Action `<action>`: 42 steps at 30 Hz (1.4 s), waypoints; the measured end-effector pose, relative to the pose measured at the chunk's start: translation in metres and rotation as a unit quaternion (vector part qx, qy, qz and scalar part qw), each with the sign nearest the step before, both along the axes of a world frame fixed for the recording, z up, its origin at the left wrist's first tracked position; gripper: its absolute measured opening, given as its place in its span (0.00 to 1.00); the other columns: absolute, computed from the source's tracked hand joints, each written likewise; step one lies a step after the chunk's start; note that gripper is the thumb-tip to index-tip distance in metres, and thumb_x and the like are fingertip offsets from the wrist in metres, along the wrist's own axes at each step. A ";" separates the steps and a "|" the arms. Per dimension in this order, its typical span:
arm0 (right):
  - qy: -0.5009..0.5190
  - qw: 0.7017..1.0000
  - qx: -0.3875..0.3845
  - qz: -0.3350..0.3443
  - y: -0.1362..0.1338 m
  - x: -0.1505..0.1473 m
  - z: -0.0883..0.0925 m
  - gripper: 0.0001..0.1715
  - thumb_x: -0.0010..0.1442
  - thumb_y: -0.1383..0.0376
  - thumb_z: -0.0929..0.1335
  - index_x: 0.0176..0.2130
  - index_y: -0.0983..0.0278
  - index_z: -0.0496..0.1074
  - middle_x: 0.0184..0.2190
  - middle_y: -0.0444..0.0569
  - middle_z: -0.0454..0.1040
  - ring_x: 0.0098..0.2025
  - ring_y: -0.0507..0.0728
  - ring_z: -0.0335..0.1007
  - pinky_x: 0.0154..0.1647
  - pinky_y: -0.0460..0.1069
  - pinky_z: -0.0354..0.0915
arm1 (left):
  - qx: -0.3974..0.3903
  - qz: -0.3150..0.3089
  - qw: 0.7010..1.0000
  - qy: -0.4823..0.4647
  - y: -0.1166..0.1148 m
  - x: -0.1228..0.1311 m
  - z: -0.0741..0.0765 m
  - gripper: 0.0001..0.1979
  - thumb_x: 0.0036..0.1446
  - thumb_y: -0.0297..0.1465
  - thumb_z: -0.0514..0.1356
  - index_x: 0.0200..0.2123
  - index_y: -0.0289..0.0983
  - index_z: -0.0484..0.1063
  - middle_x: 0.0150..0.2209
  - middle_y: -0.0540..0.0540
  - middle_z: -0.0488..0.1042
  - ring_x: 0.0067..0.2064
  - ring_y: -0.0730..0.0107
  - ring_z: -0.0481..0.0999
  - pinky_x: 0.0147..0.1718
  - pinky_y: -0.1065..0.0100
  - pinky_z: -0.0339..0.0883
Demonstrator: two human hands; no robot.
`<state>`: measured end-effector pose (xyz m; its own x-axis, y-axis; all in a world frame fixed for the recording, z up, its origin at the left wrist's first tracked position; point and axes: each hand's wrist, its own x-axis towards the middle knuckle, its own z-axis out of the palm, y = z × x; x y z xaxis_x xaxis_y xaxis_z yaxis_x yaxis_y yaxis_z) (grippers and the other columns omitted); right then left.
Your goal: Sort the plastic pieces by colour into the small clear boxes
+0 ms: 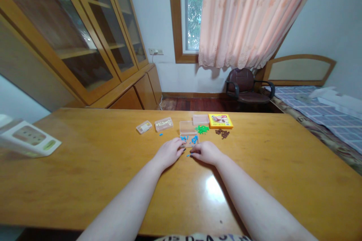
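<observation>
An open clear plastic box (189, 145) stands mid-table with small blue pieces (194, 139) inside and its lid raised at the back. My left hand (170, 152) rests at the box's front left corner, fingers curled near its edge. At the front right is my right hand (207, 152), its fingertips drawn together low by the table. Whatever either hand holds is too small to make out. Between the hands lie a few loose blue pieces (188, 155). Green pieces (202, 129) are heaped behind the box, and brown pieces (222, 133) lie to the right.
A yellow box (221, 121) stands behind the brown pieces beside a clear container (200, 119). Further left are a box of pale pieces (163, 124), a small clear case (144, 127) and one blue piece (161, 134). A white appliance (29, 139) occupies the table's left end.
</observation>
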<state>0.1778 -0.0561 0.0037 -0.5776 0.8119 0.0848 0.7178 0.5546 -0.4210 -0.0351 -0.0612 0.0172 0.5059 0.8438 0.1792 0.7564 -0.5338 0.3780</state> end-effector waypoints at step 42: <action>0.008 1.000 -0.010 0.001 -0.002 -0.006 0.005 0.08 0.56 0.66 0.65 0.34 0.61 0.76 0.28 0.46 0.77 0.29 0.51 0.70 0.30 0.43 0.58 | -0.014 -0.005 1.000 -0.015 0.000 -0.001 0.000 0.11 0.58 0.30 0.54 0.43 0.39 0.71 0.43 0.45 0.72 0.45 0.66 0.72 0.46 0.66 0.65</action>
<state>0.1721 -0.0581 0.0090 -0.5775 0.8126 0.0784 0.7101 0.5474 -0.4428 -0.0358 -0.0617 0.0170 0.5090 0.8437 0.1703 0.7395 -0.5299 0.4152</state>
